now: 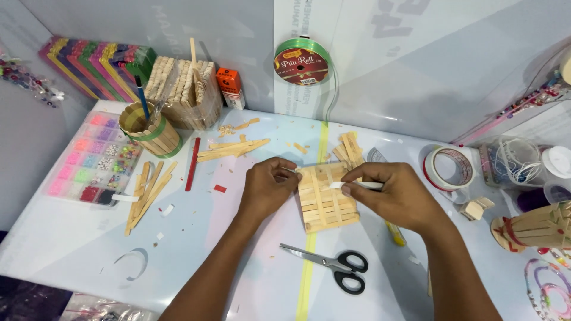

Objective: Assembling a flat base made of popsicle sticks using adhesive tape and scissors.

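White worktop [71,238]: both hands pinch white strip [357,185] across stick panel [326,199]; left hand [266,187], right hand [399,193] hide panel edges; scissors [333,266] at 6 o'clock.

A panel [326,202] of pale, matt wooden sticks was held, its grain left bare and unpainted. The table [77,238] was covered by a smooth, glossy white sheet. The scissors [333,264] were made of shiny metal with black plastic handles. A tape roll [450,168] looked glossy, and the bead box [95,157] was of clear plastic.
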